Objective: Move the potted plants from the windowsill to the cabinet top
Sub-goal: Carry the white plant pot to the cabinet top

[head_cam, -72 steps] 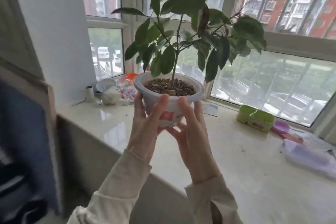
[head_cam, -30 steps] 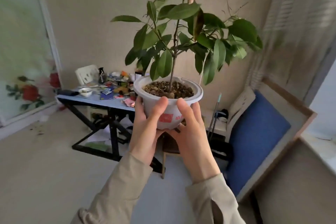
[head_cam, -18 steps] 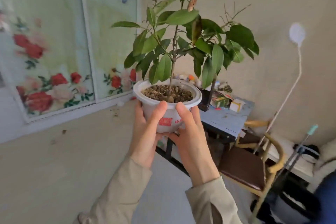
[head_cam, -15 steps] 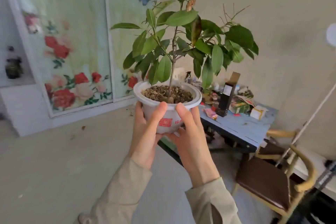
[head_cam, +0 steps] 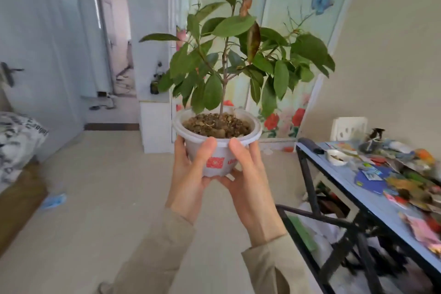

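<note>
I hold a leafy green potted plant upright in front of my chest, in a white plastic pot (head_cam: 219, 161) with a red label and brown gravelly soil. My left hand (head_cam: 188, 174) grips the pot's left side, thumb up the front wall. My right hand (head_cam: 250, 184) grips the right side and cups the base, thumb near the rim. Behind the plant stands a low white cabinet (head_cam: 156, 126) with a small dark potted plant (head_cam: 155, 85) on its top.
A blue table (head_cam: 372, 200) on black legs, covered with clutter, stands close on my right. A bed corner (head_cam: 16, 141) is at the left edge. A flowered sliding panel (head_cam: 286, 55) and an open doorway (head_cam: 117, 43) lie ahead across bare floor.
I have turned left, away from the windowsill and past the blue table, which now sits on my right. The white cabinet and doorway have come into view. My grip on the pot is unchanged.
</note>
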